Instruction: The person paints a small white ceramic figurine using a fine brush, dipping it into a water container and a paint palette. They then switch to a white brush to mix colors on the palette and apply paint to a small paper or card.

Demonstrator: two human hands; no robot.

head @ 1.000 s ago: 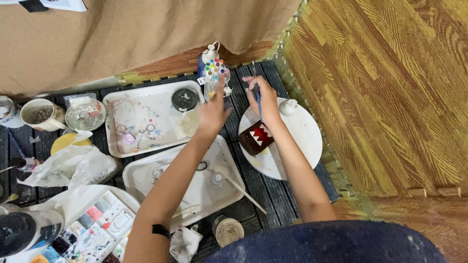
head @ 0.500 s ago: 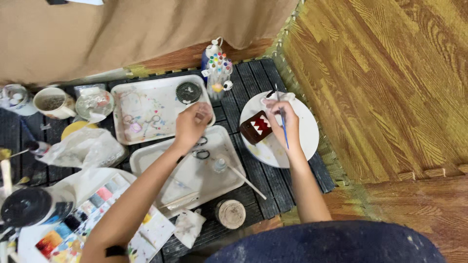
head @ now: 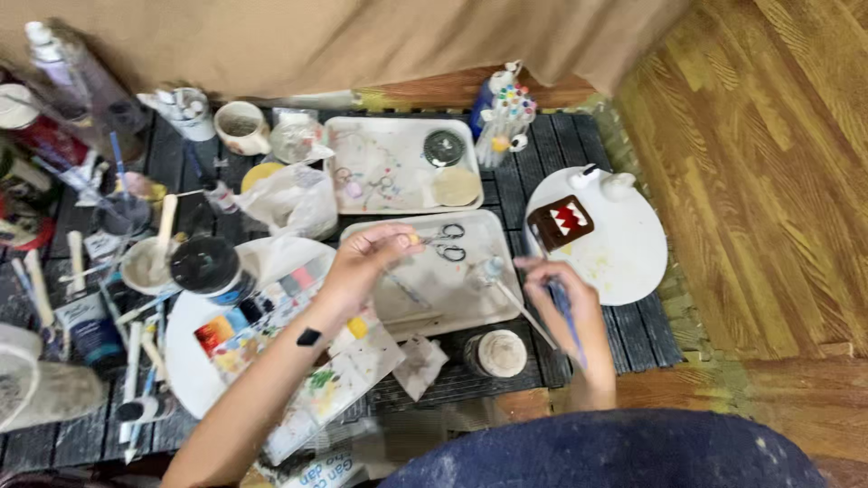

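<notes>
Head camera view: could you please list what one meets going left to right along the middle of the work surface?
Black-lidded jar → left hand → scissors → right hand → round white plate.

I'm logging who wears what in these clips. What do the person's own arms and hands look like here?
Both arms are bare to where they leave the view, with no sleeves and no gloves. The left hand has a small black square mark or patch on the forearm just below the wrist. The right hand shows no ring, watch or band that I can make out.
</notes>
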